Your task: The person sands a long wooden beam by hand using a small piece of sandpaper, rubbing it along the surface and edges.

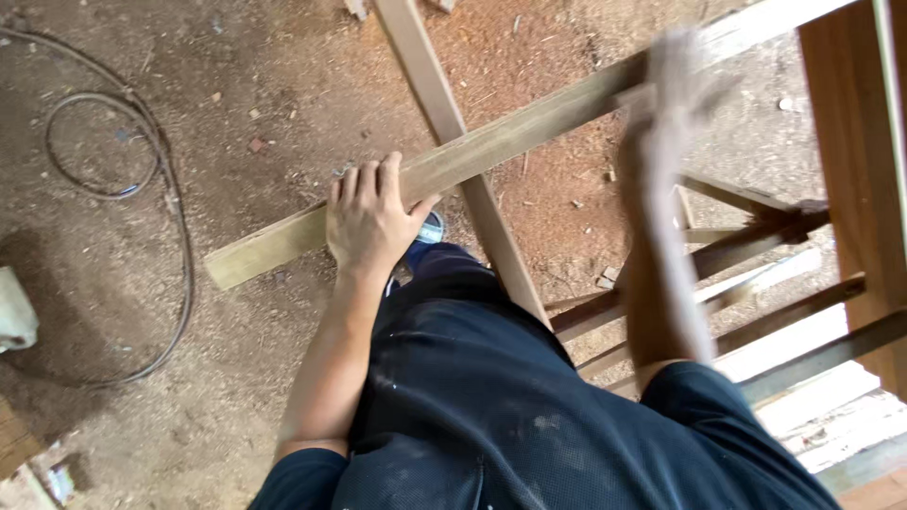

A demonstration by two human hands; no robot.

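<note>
A long pale wooden plank [529, 127] runs diagonally from lower left to upper right, held above the ground. My left hand [370, 219] grips it near its lower end, fingers curled over the top edge and thumb beneath. My right hand [666, 80] is blurred by motion and sits at the plank further up, near the upper right. Whether it grips the plank cannot be made out. My dark trousers and shirt fill the bottom centre.
Another thin plank [453, 142] lies on the sawdust-covered dirt floor, crossing under the held one. A wooden frame [850, 170] with several slats [756, 312] stands at the right. A black cable [165, 189] loops on the ground at the left.
</note>
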